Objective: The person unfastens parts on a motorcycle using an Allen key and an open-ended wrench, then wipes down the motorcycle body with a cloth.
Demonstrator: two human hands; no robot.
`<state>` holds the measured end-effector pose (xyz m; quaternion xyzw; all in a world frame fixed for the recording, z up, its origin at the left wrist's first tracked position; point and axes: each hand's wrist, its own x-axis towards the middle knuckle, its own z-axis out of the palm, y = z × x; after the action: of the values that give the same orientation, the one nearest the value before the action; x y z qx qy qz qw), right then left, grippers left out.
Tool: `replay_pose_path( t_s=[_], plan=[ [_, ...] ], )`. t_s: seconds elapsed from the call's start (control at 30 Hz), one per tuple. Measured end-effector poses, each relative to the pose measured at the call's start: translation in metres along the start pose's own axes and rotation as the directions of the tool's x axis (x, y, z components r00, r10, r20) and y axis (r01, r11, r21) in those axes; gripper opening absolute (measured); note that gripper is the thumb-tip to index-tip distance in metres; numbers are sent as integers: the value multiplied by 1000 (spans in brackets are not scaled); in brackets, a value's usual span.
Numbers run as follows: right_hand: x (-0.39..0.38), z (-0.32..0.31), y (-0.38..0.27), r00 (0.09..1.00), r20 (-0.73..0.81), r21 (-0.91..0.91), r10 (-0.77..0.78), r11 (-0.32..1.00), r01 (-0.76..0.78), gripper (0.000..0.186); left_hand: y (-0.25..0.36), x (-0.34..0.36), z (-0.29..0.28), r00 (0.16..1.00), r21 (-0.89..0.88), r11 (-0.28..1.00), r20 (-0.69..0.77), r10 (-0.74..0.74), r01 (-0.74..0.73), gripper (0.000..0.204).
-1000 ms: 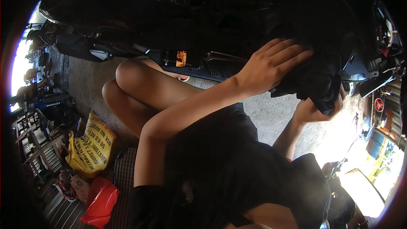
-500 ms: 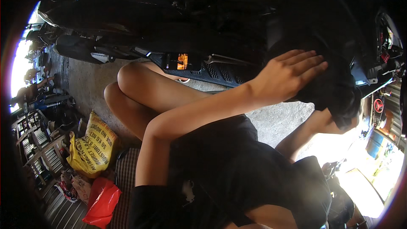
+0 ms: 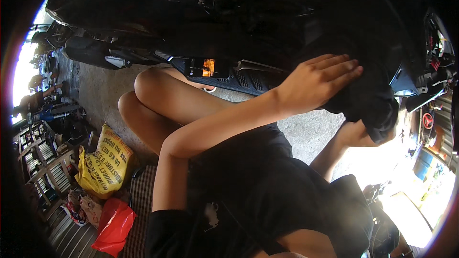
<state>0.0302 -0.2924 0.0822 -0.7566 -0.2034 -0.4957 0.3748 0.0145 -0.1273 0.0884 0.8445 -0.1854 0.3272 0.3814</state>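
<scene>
My left hand [image 3: 320,81] lies flat against a black, soft-looking bundle [image 3: 368,95], its fingers stretched out and close together. Lower down, my right hand [image 3: 361,134] is closed on the bundle's bunched lower end, with its fingertips partly hidden. The bundle merges with the dark motorcycle [image 3: 229,24] behind it, so its upper outline cannot be made out. On the motorcycle's textured footboard [image 3: 227,83], left of my left hand, rest an open-ended wrench [image 3: 260,66] and a phone [image 3: 208,67] with a lit orange screen.
My bent knees [image 3: 153,86] are beside the footboard, over concrete floor [image 3: 103,83]. At lower left sit a yellow sack [image 3: 107,165], a red plastic bag [image 3: 114,227] and a slatted wooden bench [image 3: 55,177]. Strong light washes out the right side.
Both hands and the black bundle have shifted slightly left in the picture. My left hand stays flat on the bundle, and my right hand keeps its hold.
</scene>
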Motion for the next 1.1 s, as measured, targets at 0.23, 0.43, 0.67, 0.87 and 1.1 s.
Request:
replay_pose_path(
  t_s=[0.23, 0.43, 0.67, 0.87, 1.1],
  plan=[
    [17, 0, -9, 857, -249, 201, 451, 890, -409, 41, 11, 20, 24, 997, -38, 998, -53, 48, -50, 38],
    [11, -2, -1, 994, -49, -114, 102, 988, -107, 40, 0, 3, 6, 1000, -25, 1000, -10, 10, -11, 38],
    [1, 5, 9, 997, 59, 56, -54, 997, 51, 43, -11, -14, -9, 999, -20, 999, 0, -45, 45, 38],
    [2, 8, 2, 997, 71, 125, -13, 992, 4, 44, -11, -18, -8, 998, -5, 998, -15, -57, 57, 39],
    [-8, 8, 6, 997, 46, 167, 56, 984, -63, 46, -10, -20, -13, 999, 42, 998, 30, -44, 43, 41]
  ],
)
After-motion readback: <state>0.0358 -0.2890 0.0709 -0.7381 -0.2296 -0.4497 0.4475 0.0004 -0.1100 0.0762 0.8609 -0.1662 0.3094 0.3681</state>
